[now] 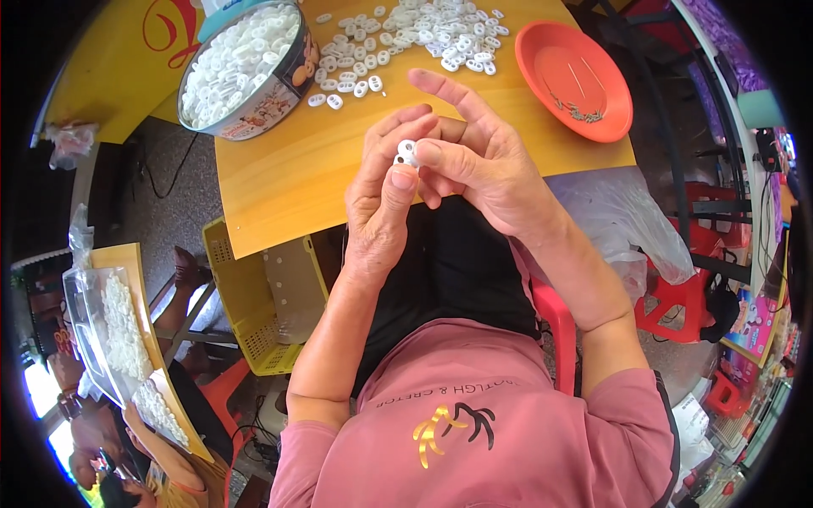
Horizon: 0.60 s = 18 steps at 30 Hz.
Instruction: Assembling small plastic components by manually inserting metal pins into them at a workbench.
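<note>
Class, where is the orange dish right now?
The orange dish sits at the table's far right corner, right of the loose white pieces.

Between your left hand (385, 199) and right hand (478, 161) you pinch a small white piece (406, 152) of smooth, glossy plastic, like the loose pieces (415, 38) at the table's (288, 182) far edge. The tabletop looks smooth, matt yellow wood or laminate. The red dish (576, 80) near its right edge is shiny plastic; the round tin (254, 110) at its left corner is printed metal.
</note>
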Each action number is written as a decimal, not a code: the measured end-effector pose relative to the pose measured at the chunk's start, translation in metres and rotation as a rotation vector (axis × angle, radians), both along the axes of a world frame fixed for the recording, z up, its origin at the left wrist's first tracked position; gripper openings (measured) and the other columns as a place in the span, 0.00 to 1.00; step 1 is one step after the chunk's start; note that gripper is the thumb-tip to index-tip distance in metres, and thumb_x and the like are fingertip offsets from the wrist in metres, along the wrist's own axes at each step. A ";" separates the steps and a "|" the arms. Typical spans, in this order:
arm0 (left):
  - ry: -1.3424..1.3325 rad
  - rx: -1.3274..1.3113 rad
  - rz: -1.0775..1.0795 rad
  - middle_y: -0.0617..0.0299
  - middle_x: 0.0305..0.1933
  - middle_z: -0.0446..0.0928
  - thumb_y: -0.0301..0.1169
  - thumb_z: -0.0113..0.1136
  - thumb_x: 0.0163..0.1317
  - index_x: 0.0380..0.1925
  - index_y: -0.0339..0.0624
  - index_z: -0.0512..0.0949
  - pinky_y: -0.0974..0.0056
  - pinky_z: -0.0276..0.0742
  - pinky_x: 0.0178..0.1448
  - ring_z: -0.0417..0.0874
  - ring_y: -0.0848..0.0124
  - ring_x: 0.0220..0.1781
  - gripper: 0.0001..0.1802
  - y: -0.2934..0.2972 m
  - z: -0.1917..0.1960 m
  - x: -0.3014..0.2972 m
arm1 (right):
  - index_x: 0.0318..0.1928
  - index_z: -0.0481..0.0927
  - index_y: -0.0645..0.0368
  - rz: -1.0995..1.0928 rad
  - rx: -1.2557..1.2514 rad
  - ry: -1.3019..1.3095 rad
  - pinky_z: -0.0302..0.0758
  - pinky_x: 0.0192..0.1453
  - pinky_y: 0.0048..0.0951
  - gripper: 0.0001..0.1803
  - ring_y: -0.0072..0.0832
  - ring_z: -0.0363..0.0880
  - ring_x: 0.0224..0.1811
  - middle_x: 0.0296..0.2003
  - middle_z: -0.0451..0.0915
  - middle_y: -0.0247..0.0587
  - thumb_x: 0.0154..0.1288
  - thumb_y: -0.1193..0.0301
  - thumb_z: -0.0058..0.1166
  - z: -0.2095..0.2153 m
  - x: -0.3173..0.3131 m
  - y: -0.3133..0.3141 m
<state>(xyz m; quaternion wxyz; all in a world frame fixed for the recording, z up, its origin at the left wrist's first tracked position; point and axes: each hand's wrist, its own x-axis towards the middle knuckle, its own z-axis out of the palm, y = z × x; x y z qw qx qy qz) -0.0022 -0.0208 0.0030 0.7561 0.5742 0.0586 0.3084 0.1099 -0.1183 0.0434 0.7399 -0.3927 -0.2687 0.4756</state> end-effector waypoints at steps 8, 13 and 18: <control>-0.115 -0.004 -0.006 0.49 0.60 0.70 0.40 0.53 0.72 0.48 0.33 0.79 0.75 0.73 0.36 0.78 0.77 0.35 0.19 0.007 0.010 -0.005 | 0.75 0.44 0.57 -0.006 0.085 -0.005 0.77 0.39 0.22 0.44 0.19 0.75 0.32 0.37 0.78 0.39 0.68 0.76 0.57 0.004 -0.012 0.001; -0.179 -0.062 -0.036 0.50 0.60 0.71 0.37 0.58 0.68 0.47 0.34 0.80 0.72 0.74 0.38 0.79 0.72 0.39 0.17 0.014 0.004 -0.010 | 0.76 0.43 0.55 0.007 0.098 -0.086 0.75 0.42 0.21 0.44 0.18 0.75 0.34 0.38 0.78 0.37 0.68 0.77 0.56 0.005 -0.018 0.005; -0.097 -0.082 0.039 0.50 0.61 0.70 0.33 0.59 0.67 0.49 0.34 0.79 0.64 0.76 0.49 0.78 0.64 0.52 0.16 0.021 0.005 -0.036 | 0.72 0.57 0.58 0.066 -0.020 -0.125 0.74 0.38 0.19 0.35 0.17 0.74 0.30 0.34 0.79 0.33 0.69 0.75 0.56 0.013 -0.020 0.014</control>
